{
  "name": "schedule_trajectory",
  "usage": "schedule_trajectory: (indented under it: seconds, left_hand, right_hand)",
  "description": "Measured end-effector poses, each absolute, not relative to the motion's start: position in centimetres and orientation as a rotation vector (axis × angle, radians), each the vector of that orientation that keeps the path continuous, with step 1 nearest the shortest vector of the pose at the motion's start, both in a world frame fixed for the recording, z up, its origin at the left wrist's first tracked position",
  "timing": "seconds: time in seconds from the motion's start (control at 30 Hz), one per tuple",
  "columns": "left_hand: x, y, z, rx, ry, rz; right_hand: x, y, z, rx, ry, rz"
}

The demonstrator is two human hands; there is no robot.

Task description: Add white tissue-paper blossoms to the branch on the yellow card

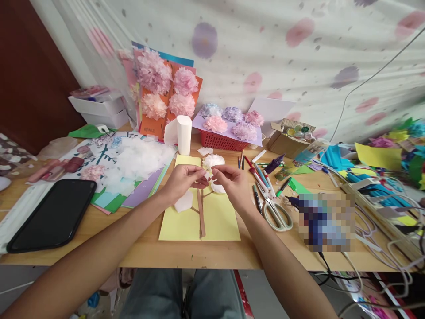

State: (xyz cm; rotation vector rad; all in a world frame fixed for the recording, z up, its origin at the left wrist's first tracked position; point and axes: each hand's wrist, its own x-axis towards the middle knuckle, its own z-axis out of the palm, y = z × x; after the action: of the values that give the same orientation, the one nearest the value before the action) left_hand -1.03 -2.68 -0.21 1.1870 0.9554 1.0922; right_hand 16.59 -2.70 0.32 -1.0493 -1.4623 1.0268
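A yellow paper sheet [221,221] lies on the table with a brown paper tree trunk [201,215] and thin branches on it. Above its upper part, my left hand [184,180] and my right hand [232,182] face each other, fingertips pinched close together. What they pinch is too small or hidden to make out. Just behind the fingers is a fluffy white tissue flower [214,160]. A white, many-sided paper piece [183,201] rests on the sheet's left side, below my left hand. Another white piece [218,188] shows partly beside my right hand.
Scissors [276,212], pens and a glue gun nozzle [292,201] lie to the right, with cables beyond. A white roll [184,135] stands behind the sheet, beside a red basket [221,141] topped with tissue flowers. Tissue sheets [142,155] and a black tablet [53,215] are left.
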Motion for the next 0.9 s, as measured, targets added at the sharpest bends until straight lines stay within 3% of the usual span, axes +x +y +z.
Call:
schedule_trajectory:
  seconds: [0.3, 0.57, 0.9]
  left_hand:
    - [-1.4, -2.5, -0.4, 1.359, 0.975, 0.969]
    - [-0.6, -3.1, -0.1, 1.183, 0.944, 1.058]
    - [-0.8, -2.9, 0.0, 1.172, 0.952, 1.020]
  right_hand:
    - [16.7, -2.0, -0.7, -1.090, -1.585, 1.149]
    - [15.6, -2.8, -0.4, -1.046, -1.199, 1.305]
    - [16.0, -2.7, 0.0, -1.073, -1.181, 1.481]
